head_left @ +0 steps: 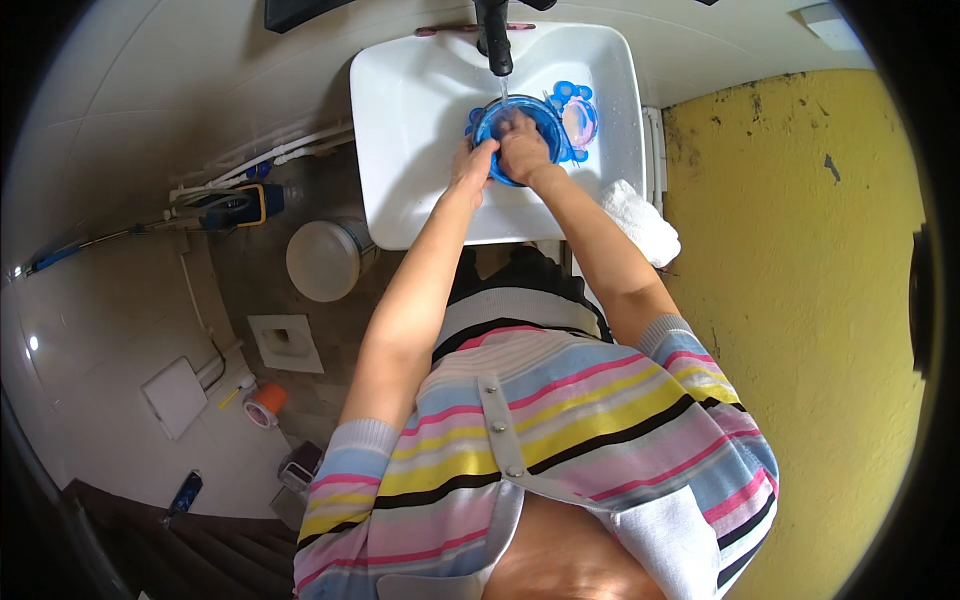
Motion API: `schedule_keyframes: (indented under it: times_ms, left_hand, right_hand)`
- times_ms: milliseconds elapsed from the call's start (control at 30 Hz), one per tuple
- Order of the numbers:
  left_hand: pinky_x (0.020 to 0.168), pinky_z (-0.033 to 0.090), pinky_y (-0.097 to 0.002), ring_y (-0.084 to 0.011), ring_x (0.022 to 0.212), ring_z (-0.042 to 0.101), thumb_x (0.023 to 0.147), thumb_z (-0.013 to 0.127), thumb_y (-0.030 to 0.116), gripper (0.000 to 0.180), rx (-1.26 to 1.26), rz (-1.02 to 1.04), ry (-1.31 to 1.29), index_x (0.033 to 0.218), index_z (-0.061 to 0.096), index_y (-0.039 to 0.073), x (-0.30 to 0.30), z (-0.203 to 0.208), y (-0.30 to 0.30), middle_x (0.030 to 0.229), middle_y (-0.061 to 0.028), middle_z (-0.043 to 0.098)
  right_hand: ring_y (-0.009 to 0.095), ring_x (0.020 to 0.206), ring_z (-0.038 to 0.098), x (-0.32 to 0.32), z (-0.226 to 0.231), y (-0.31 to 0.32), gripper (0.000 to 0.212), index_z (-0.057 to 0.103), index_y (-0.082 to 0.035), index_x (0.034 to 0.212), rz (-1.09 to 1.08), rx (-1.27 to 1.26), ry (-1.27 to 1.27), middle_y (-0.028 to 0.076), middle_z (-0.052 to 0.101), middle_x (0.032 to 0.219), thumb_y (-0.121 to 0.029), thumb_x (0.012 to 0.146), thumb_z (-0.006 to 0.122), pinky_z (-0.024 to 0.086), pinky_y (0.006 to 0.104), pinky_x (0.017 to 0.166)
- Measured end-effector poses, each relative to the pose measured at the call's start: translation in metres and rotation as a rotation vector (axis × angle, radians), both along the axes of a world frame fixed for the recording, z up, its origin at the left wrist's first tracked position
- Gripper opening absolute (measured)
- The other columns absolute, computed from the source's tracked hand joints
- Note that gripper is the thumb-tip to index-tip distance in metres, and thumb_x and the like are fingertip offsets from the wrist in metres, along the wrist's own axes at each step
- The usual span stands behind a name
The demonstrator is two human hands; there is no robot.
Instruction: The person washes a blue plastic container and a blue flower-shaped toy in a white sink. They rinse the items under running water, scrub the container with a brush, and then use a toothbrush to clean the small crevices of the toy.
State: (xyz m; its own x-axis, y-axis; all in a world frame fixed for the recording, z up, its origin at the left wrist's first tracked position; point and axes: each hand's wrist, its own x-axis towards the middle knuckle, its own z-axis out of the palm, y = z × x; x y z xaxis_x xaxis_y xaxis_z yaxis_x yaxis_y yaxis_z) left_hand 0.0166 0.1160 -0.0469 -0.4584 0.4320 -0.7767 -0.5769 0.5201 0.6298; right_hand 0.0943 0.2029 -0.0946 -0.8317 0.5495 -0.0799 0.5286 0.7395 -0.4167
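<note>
A round blue bowl (546,117) sits in the white sink (408,130), under a thin stream of water from the black faucet (494,40). My left hand (473,168) grips the bowl's near left rim, thumb over the edge. Inside the bowl is my right hand (524,150), its fingers reaching down toward the bottom where the water lands; they look slightly blurred and I see nothing held in them. Touching the bowl's right side lies a blue piece with rounded lobes and a pink-rimmed oval middle (578,122). More blue lobes show at the bowl's left.
A crumpled white cloth (640,222) hangs by the sink's right front corner. On the floor to the left stand a lidded white bucket (323,262), a squat toilet (286,343) and an orange container (265,404). A yellow wall (790,260) rises at the right.
</note>
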Motion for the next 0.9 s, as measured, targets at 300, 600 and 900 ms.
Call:
schedule_keyframes:
  times_ms: [300, 600, 900]
  left_hand:
    - [0.103, 0.038, -0.0467, -0.0259, 0.123, 0.047, 0.091, 0.051, 0.052, 0.069, 0.079, 0.069, -0.263, 0.14, 0.035, 0.007, 0.005, -0.009, -0.001, 0.139, -0.0105, 0.045]
    - [0.105, 0.035, -0.0502, -0.0297, 0.126, 0.044, 0.091, 0.046, 0.061, 0.076, 0.08, 0.042, -0.233, 0.144, 0.028, 0.01, 0.013, -0.025, 0.0, 0.144, -0.0119, 0.039]
    - [0.107, 0.028, -0.0514, -0.0314, 0.128, 0.041, 0.081, 0.055, 0.069, 0.087, 0.212, 0.096, -0.302, 0.143, 0.032, 0.013, 0.005, -0.037, -0.01, 0.145, -0.0106, 0.038]
  right_hand:
    - [0.036, 0.117, 0.051, 0.001, 0.014, 0.02, 0.03, 0.065, -0.005, 0.105, 0.018, 0.036, -0.062, 0.018, 0.054, 0.126, -0.014, 0.078, 0.058, 0.047, 0.0391, 0.093]
    - [0.035, 0.106, 0.059, 0.001, 0.028, 0.04, 0.021, 0.069, -0.003, 0.091, 0.224, -0.066, -0.353, 0.023, 0.059, 0.116, -0.014, 0.076, 0.058, 0.052, 0.0392, 0.083]
    - [0.037, 0.122, 0.047, -0.004, 0.047, 0.034, 0.035, 0.062, -0.002, 0.111, 0.4, -0.313, -0.407, 0.019, 0.052, 0.131, -0.013, 0.079, 0.058, 0.045, 0.0409, 0.097]
